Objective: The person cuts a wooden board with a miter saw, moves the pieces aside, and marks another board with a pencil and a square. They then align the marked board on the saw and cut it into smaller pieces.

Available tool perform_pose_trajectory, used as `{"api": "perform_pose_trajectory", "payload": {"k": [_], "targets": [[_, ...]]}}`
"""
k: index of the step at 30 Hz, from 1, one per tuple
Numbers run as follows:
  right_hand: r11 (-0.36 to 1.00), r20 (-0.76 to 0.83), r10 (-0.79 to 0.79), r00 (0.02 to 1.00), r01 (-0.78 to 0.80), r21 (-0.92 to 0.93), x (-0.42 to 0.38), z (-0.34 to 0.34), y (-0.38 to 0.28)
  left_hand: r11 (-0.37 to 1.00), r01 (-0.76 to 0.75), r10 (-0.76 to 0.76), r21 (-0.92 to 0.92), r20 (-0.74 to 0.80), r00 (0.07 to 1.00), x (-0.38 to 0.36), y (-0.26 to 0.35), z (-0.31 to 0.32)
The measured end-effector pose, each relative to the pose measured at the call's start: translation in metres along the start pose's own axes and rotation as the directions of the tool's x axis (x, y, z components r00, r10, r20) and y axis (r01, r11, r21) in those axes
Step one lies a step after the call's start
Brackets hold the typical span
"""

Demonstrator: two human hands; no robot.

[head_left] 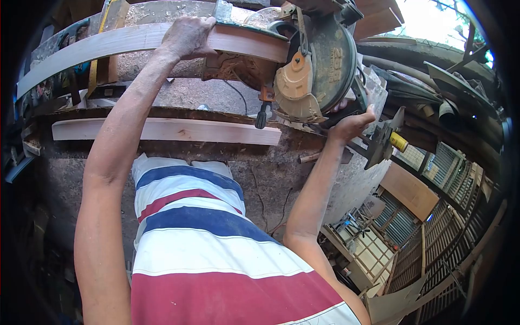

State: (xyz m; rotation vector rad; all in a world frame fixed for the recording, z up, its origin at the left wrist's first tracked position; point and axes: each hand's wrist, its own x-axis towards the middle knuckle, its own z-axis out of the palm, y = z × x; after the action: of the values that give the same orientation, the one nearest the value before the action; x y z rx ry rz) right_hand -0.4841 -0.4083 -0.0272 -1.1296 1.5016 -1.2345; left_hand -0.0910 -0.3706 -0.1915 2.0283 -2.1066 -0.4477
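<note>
A long pale wooden board (119,42) lies across the miter saw's base, its right end reaching under the saw head. My left hand (188,38) is closed over the board, fingers over its far edge and thumb on the near side. At the right, my right hand (351,123) wraps round the handle of the miter saw (337,70), partly hidden behind the saw head. The orange-brown blade guard (295,81) hangs down beside the board's end. The blade's edge cannot be made out.
A second, shorter board (168,130) lies on the near ledge in front of my body. A black clamp handle (261,116) juts out below the saw. Pipes and scrap (417,81) are piled at the right, and a cable (238,95) runs behind the ledge.
</note>
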Motion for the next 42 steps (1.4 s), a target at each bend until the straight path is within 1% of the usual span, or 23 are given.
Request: {"api": "perform_pose_trajectory", "payload": {"k": [1, 4, 7, 12, 14, 18, 20, 22, 23, 25, 26, 28, 30, 31, 33, 35, 36, 37, 38, 39, 40, 41, 42], "targets": [[1.0, 0.009, -0.024, 1.0, 0.024, -0.008, -0.003, -0.001, 0.006, 1.0, -0.005, 0.005, -0.002, -0.004, 1.0, 0.001, 0.001, -0.003], [0.998, -0.039, -0.061, 0.997, 0.061, 0.008, -0.007, -0.001, 0.017, 1.0, -0.001, 0.001, -0.009, 0.003, 1.0, 0.002, 0.002, -0.006], [0.996, -0.026, -0.089, 0.996, 0.089, -0.026, -0.008, -0.001, 0.017, 1.0, -0.002, 0.002, 0.004, 0.017, 1.0, 0.004, 0.001, -0.005], [0.998, -0.015, -0.067, 0.998, 0.067, -0.005, -0.009, -0.011, 0.033, 1.0, 0.005, -0.006, 0.029, 0.036, 0.999, 0.005, 0.001, -0.004], [0.999, -0.038, -0.05, 0.998, 0.05, -0.006, -0.01, -0.015, 0.044, 0.999, 0.004, -0.005, 0.033, 0.03, 1.0, 0.005, 0.0, -0.006], [0.999, -0.176, -0.044, 0.983, 0.043, -0.007, -0.025, -0.007, 0.063, 1.0, -0.01, 0.01, 0.011, 0.002, 1.0, 0.007, -0.001, -0.003], [1.0, -0.171, -0.015, 0.985, 0.014, -0.009, -0.028, -0.012, 0.062, 0.999, -0.031, 0.031, 0.016, -0.01, 0.999, 0.005, 0.002, -0.004], [0.999, -0.108, 0.037, 0.993, -0.038, -0.007, -0.02, -0.015, 0.043, 0.997, -0.06, 0.062, 0.048, -0.053, 0.997, 0.008, -0.003, -0.005], [0.998, -0.085, 0.056, 0.995, -0.056, -0.002, -0.014, -0.013, 0.031, 0.998, -0.041, 0.044, 0.053, -0.042, 0.998, 0.007, -0.004, -0.005], [0.996, -0.093, 0.043, 0.995, -0.05, -0.073, 0.0, 0.006, -0.024, 0.998, -0.024, 0.024, 0.064, -0.004, 1.0, 0.003, 0.003, -0.01], [0.989, -0.091, 0.008, 0.996, -0.021, -0.147, 0.014, 0.016, -0.054, 0.997, -0.034, 0.034, 0.069, -0.002, 0.999, 0.004, 0.005, -0.013], [0.95, 0.087, -0.051, 0.995, 0.075, -0.302, 0.049, 0.023, -0.102, 0.995, -0.051, 0.051, 0.086, 0.002, 0.999, 0.002, 0.006, -0.016], [0.929, 0.239, -0.049, 0.97, 0.133, -0.347, 0.1, 0.029, -0.129, 0.995, -0.043, 0.041, 0.094, 0.022, 0.999, 0.003, 0.005, -0.016], [0.932, 0.322, 0.094, 0.942, 0.03, -0.36, 0.107, 0.036, -0.161, 0.995, -0.042, 0.039, 0.094, 0.028, 0.999, 0.003, 0.006, -0.017], [0.965, 0.417, 0.154, 0.896, -0.045, -0.259, 0.116, 0.031, -0.174, 0.995, -0.04, 0.038, 0.092, 0.03, 0.999, 0.001, 0.008, -0.018], [1.0, 0.426, -0.014, 0.904, 0.021, -0.012, 0.135, 0.008, -0.127, 0.994, -0.028, 0.024, 0.105, 0.041, 0.999, 0.001, 0.009, -0.019], [0.999, 0.243, -0.045, 0.969, 0.045, 0.003, 0.131, -0.006, -0.093, 0.994, -0.024, 0.019, 0.11, 0.046, 0.999, 0.001, 0.01, -0.019], [0.997, 0.042, -0.075, 0.996, 0.074, 0.007, 0.127, -0.02, -0.06, 0.993, -0.019, 0.013, 0.116, 0.055, 0.998, 0.002, 0.01, -0.019], [0.995, -0.153, -0.1, 0.983, 0.102, -0.001, 0.122, -0.033, -0.027, 0.993, -0.015, 0.008, 0.116, 0.062, 0.998, 0.004, 0.013, -0.019], [0.917, 0.062, -0.269, 0.961, 0.276, -0.288, 0.129, -0.063, 0.057, 0.993, -0.006, -0.003, 0.119, 0.074, 0.997, 0.004, 0.016, -0.021], [0.978, 0.076, -0.024, 0.997, 0.039, -0.204, 0.108, -0.042, 0.085, 0.992, 0.009, -0.02, 0.126, 0.084, 0.996, 0.003, 0.018, -0.024], [0.968, 0.084, 0.224, 0.971, -0.211, -0.137, 0.087, -0.022, 0.113, 0.992, 0.012, -0.02, 0.123, 0.07, 0.997, 0.001, 0.022, -0.027], [0.982, 0.149, 0.121, 0.981, -0.096, -0.162, 0.073, -0.002, 0.139, 0.992, 0.004, -0.012, 0.125, 0.063, 0.998, 0.002, 0.022, -0.028]]}}
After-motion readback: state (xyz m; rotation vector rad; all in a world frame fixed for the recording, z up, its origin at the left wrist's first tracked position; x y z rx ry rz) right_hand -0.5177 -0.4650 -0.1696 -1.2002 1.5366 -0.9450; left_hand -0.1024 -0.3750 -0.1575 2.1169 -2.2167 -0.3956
